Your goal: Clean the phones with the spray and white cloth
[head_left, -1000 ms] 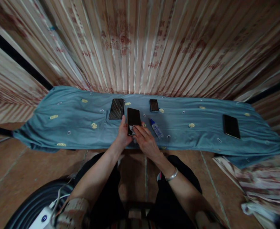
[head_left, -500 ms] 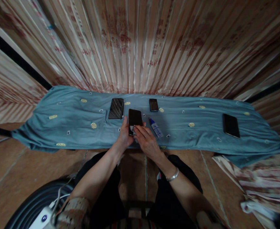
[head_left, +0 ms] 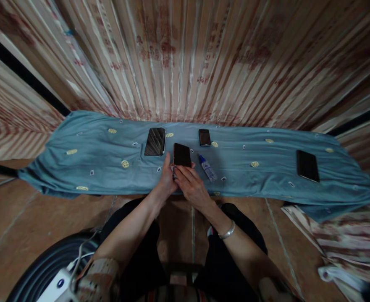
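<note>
A dark phone [head_left: 182, 155] is held over the cloth, near the front edge. My left hand [head_left: 166, 178] grips it from below and from its left side. Across its lower end lies my right hand [head_left: 191, 184], fingers together, pressing a small greyish cloth [head_left: 174, 171] that is mostly hidden under them. Just right of my hands lies a clear bottle with a blue cap [head_left: 208, 168]. A larger dark device [head_left: 155, 141] rests to the left of the phone, and a small dark device [head_left: 204, 137] sits behind the bottle.
Blue patterned cloth [head_left: 260, 184] covers the long bench. Another dark device [head_left: 308, 165] lies at the far right. Striped curtains [head_left: 185, 63] hang behind. On the floor at lower left are a coiled black hose [head_left: 43, 260] and a white power strip [head_left: 55, 286].
My right fingers have shifted slightly left across the phone's lower end, covering more of it. The phone is tilted a little differently. The view has moved slightly.
</note>
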`<state>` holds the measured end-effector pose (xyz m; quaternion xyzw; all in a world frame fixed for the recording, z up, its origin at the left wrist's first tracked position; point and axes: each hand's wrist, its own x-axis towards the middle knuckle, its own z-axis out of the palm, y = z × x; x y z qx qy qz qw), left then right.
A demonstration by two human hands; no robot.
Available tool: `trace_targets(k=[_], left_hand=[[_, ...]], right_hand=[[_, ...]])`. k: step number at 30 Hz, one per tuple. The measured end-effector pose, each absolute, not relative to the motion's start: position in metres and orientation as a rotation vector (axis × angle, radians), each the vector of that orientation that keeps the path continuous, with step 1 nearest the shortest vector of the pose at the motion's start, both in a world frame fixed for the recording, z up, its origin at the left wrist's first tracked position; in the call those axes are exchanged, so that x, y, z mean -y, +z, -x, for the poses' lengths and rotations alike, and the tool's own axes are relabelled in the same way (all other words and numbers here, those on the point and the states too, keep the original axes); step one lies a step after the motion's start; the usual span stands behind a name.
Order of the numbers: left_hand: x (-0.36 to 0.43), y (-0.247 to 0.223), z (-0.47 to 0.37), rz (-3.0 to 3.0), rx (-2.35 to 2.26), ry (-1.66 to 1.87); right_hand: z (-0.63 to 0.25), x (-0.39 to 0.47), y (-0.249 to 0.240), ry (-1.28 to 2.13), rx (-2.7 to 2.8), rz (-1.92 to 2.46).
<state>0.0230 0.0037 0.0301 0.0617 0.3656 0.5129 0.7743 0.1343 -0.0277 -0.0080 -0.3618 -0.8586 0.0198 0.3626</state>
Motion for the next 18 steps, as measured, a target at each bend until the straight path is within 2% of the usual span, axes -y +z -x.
trace_targets(k=[11, 18], left_hand=[[-0.006, 0.039, -0.016, -0.237, -0.842, 1.214], [-0.003, 0.035, -0.024, -0.198, -0.832, 1.145]], right_hand=[[-0.148, 0.018, -0.012, -0.036, 2.144, 0.948], [-0.140, 0.021, -0.010, -0.025, 2.133, 0.915]])
